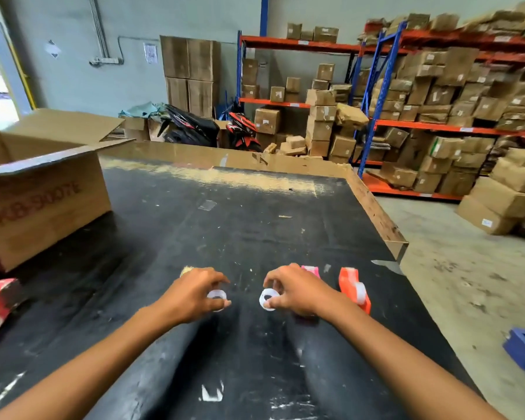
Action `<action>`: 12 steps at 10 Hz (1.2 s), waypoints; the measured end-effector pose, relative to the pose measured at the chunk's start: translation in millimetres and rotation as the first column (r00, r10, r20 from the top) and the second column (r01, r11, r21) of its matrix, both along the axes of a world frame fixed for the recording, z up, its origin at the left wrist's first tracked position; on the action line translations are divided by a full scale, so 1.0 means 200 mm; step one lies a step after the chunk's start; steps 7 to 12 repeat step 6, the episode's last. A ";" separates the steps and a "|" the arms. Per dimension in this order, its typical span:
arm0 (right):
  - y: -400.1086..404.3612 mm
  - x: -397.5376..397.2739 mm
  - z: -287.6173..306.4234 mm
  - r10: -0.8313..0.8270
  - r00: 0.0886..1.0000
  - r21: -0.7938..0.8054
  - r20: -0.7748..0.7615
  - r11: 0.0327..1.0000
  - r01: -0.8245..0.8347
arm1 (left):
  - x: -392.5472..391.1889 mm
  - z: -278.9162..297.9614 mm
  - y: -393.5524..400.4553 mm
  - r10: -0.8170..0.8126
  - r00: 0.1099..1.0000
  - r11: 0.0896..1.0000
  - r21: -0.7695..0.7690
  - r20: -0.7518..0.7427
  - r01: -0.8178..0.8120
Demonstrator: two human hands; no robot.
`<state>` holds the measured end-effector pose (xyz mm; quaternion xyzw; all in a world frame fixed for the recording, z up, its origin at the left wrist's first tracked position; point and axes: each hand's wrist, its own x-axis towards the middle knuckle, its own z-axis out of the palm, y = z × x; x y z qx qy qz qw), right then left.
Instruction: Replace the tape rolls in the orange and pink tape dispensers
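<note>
Both hands over the near black table (255, 222), each pinching a small white tape roll: left hand (194, 291) on the left roll (216, 296), right hand (294, 291) on the right roll (269, 298). Just right, pink dispenser (311, 270) mostly hidden behind the right hand; orange dispenser (354, 287) beyond, apparently loaded already. Probably mid-swap. Next: seating a roll squarely into the pink dispenser.

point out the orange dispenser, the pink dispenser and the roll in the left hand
orange dispenser (347, 280): head view, on its upper side wall
pink dispenser (311, 270): head view, on the top showing behind the right hand
roll in the left hand (216, 295): head view, on its rim
</note>
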<state>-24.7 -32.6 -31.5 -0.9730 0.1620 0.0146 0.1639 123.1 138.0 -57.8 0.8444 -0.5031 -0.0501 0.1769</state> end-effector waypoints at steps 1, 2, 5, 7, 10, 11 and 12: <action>-0.02 0.15 -0.03 -0.062 0.997 -0.101 -0.034 0.993 0.059 | 0.13 -0.02 -0.07 -0.021 1.000 1.000 0.020 -0.013 0.021; -0.02 0.20 -0.06 -0.110 0.990 -0.174 -0.089 0.980 0.093 | 0.16 -0.05 -0.16 -0.070 0.997 0.995 0.066 -0.023 0.071; -0.04 0.20 -0.11 -0.151 0.982 -0.209 -0.116 0.970 0.125 | 0.14 -0.15 -0.29 -0.195 0.976 0.971 0.124 -0.095 0.206; -0.03 0.14 -0.09 -0.151 0.985 -0.166 -0.087 0.977 0.135 | 0.12 -0.13 -0.28 -0.155 0.984 0.982 0.095 -0.092 0.164; -0.03 0.14 -0.09 -0.151 0.985 -0.166 -0.087 0.977 0.135 | 0.12 -0.13 -0.28 -0.155 0.984 0.982 0.095 -0.092 0.164; -0.03 0.14 -0.09 -0.151 0.985 -0.166 -0.087 0.977 0.135 | 0.12 -0.13 -0.28 -0.155 0.984 0.982 0.095 -0.092 0.164; -0.03 0.14 -0.09 -0.151 0.985 -0.166 -0.087 0.977 0.135 | 0.12 -0.13 -0.28 -0.155 0.984 0.982 0.095 -0.092 0.164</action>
